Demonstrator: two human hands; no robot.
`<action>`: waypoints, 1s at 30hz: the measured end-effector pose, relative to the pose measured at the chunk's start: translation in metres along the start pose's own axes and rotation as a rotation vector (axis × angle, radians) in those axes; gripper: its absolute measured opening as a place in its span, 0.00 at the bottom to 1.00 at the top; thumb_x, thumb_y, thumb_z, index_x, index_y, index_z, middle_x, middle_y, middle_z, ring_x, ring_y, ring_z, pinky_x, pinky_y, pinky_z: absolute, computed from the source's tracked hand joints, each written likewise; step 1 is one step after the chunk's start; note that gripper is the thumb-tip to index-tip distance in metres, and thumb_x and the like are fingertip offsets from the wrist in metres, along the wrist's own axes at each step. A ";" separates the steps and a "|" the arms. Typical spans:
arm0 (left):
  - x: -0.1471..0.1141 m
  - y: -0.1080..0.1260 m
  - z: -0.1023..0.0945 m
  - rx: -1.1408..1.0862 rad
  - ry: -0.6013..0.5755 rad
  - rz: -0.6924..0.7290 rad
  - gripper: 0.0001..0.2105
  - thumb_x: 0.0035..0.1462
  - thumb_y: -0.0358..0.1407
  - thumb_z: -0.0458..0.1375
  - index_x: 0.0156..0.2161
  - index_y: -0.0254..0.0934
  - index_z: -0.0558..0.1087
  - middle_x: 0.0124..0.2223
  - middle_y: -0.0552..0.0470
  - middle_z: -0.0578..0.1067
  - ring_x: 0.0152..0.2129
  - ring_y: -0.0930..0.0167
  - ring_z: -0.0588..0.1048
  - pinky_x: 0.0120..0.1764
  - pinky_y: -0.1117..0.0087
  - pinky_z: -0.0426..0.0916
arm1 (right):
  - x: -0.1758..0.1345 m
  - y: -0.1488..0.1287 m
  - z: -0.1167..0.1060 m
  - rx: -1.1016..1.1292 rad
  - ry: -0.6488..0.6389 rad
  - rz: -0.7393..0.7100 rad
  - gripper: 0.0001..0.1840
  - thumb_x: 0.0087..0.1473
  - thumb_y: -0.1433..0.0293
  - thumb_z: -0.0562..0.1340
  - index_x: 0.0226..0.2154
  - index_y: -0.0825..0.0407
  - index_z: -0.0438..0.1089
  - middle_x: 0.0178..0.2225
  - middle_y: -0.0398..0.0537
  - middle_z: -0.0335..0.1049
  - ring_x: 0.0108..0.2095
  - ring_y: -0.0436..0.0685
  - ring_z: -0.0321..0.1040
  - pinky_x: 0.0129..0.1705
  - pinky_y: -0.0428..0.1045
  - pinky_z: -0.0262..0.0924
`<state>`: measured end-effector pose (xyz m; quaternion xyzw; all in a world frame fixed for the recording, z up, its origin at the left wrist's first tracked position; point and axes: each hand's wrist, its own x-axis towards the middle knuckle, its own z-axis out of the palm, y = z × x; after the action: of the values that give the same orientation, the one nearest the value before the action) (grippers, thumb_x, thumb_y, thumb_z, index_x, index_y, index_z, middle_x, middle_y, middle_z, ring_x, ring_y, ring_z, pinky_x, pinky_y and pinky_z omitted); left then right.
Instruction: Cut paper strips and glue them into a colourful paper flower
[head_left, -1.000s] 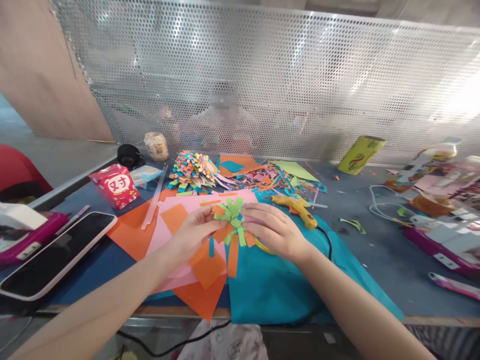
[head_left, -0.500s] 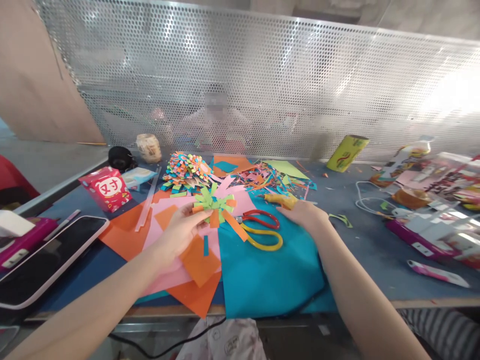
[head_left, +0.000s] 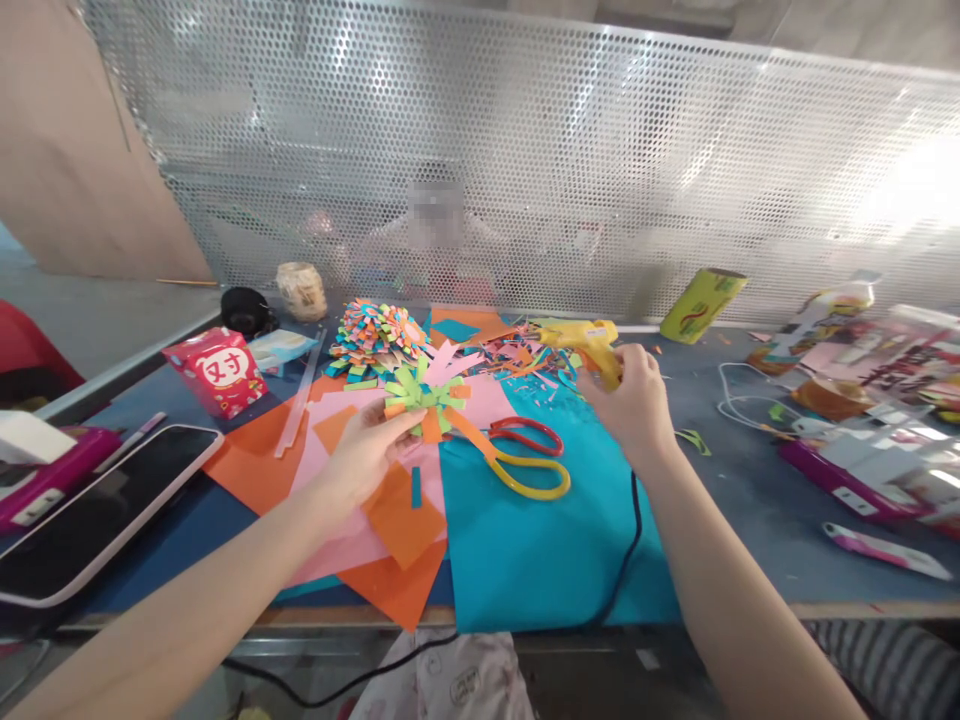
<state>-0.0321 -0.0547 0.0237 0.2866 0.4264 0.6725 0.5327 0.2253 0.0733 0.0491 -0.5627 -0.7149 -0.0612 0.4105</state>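
Between the thumb and fingers of my left hand [head_left: 371, 440] is a paper flower [head_left: 421, 395] of green, orange and pink strips. My right hand [head_left: 628, 400] grips the handle of a yellow hot glue gun [head_left: 589, 340], whose nozzle points left above the paper scraps. A black cord [head_left: 634, 530] runs down from below that hand. Scissors [head_left: 529, 470] with red and yellow handles lie between my hands on a blue sheet [head_left: 555, 560], their blades partly hidden. Behind the flower sits a fringed multicoloured paper bundle [head_left: 375, 335].
Orange [head_left: 255, 455] and pink paper sheets [head_left: 337, 530] overlap at left, near a phone [head_left: 112, 510] and a red packet [head_left: 217, 370]. Paper scraps [head_left: 517, 350] are heaped at the back. On the right are a yellow-green tube [head_left: 703, 305], a purple power strip [head_left: 832, 480] and a cutter [head_left: 885, 550].
My right hand has lifted the glue gun off the table, raising and turning it so its nozzle points left. My left hand still holds the paper flower in about the same place.
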 end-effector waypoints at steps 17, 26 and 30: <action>0.001 0.002 0.002 0.004 0.050 0.017 0.10 0.37 0.30 0.67 0.29 0.35 0.73 0.32 0.53 0.76 0.25 0.75 0.72 0.29 0.75 0.65 | -0.030 -0.035 0.009 -0.004 0.273 -0.834 0.16 0.55 0.69 0.57 0.46 0.51 0.59 0.42 0.59 0.63 0.40 0.61 0.67 0.36 0.56 0.69; 0.002 0.001 -0.004 -0.006 0.039 -0.012 0.10 0.37 0.30 0.68 0.28 0.35 0.73 0.25 0.57 0.75 0.23 0.76 0.71 0.30 0.73 0.66 | -0.032 -0.037 0.008 -0.051 0.319 -0.842 0.13 0.55 0.72 0.56 0.45 0.50 0.60 0.42 0.56 0.64 0.38 0.57 0.67 0.35 0.52 0.68; 0.000 0.005 0.002 -0.034 0.099 -0.006 0.12 0.31 0.29 0.70 0.24 0.34 0.72 0.25 0.56 0.76 0.23 0.76 0.72 0.30 0.74 0.66 | -0.033 -0.036 0.006 -0.088 0.311 -0.846 0.15 0.55 0.74 0.56 0.46 0.51 0.60 0.42 0.56 0.66 0.39 0.58 0.68 0.36 0.52 0.67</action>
<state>-0.0324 -0.0544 0.0287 0.2427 0.4416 0.6913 0.5178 0.1922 0.0388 0.0373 -0.2219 -0.8086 -0.3378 0.4275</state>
